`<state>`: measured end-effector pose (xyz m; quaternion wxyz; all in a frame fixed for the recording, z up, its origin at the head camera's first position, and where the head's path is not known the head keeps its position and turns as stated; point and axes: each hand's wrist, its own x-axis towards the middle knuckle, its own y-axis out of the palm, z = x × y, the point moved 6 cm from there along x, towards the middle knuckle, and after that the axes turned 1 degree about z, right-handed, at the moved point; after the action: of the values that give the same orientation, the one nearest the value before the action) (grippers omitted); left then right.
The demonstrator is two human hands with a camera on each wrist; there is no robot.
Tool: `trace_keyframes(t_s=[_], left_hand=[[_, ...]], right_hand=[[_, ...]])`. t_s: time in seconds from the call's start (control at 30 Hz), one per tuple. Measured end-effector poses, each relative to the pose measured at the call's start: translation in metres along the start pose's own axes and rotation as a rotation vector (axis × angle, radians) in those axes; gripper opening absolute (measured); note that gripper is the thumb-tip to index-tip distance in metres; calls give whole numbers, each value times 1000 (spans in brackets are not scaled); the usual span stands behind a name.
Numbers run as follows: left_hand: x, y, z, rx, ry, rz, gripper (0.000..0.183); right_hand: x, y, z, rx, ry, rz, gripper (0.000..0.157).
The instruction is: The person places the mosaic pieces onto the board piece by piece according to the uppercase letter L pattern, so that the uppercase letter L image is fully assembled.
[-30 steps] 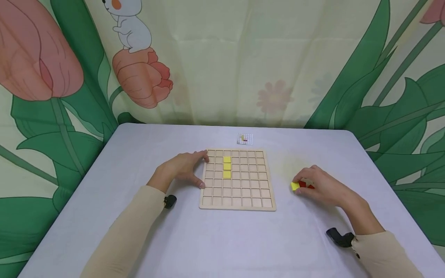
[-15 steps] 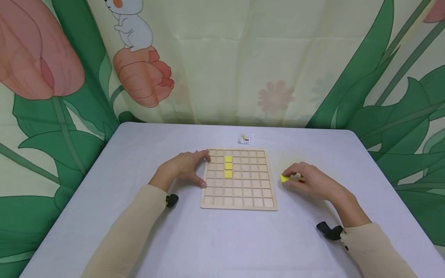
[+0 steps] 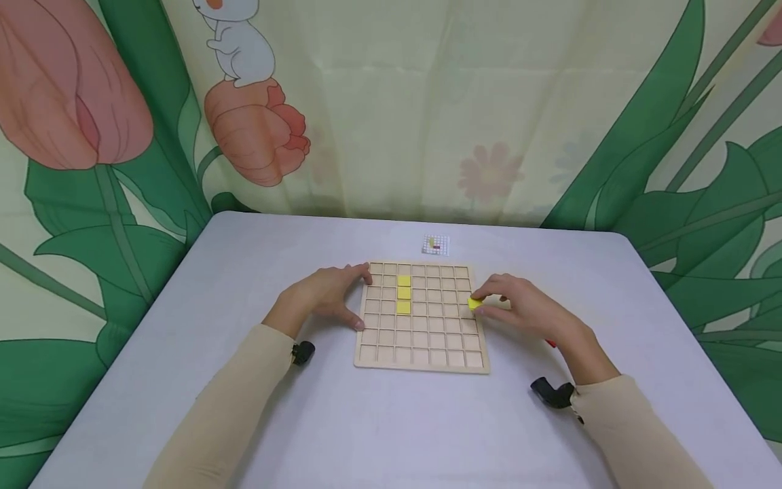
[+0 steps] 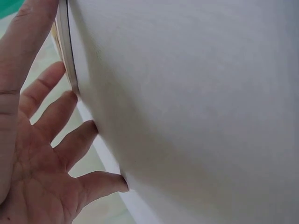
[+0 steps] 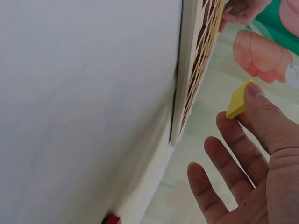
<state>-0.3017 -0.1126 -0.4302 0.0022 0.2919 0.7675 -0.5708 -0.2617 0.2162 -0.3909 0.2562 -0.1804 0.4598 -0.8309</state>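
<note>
My right hand (image 3: 516,303) pinches a yellow square tile (image 5: 237,100) between thumb and fingertips, over the right edge of the wooden grid board (image 3: 421,370). In the right wrist view the other fingers are spread below the tile. Three yellow tiles (image 3: 404,293) sit one behind another in a column of the board's cells, left of its middle. My left hand (image 3: 326,293) touches the board's left edge with spread thumb and fingers. Its fingers (image 4: 57,114) extend along that edge in the left wrist view.
A small printed grid card (image 3: 436,245) with coloured squares lies behind the board. A red piece (image 3: 551,343) shows partly behind my right wrist; the right wrist view also catches a red piece (image 5: 112,218) at its lower edge. A patterned curtain hangs behind the white table (image 3: 391,435).
My right hand has carried the yellow tile leftward and away from me, from beside the red pieces to the board's right edge. The left hand stays at the board's left edge.
</note>
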Motion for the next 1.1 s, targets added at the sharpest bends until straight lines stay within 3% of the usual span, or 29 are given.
trace_keyframes(t_s=[0.63, 0.9, 1.1], left_hand=[[1, -1, 0, 25, 0, 5, 88], [3, -2, 1, 12, -9, 5, 89], [3, -1, 2, 17, -15, 8, 90]], right_hand=[[35, 12, 29, 61, -102, -2, 26], [45, 14, 42, 100, -139, -43, 28], [52, 23, 49, 135, -155, -19, 31]])
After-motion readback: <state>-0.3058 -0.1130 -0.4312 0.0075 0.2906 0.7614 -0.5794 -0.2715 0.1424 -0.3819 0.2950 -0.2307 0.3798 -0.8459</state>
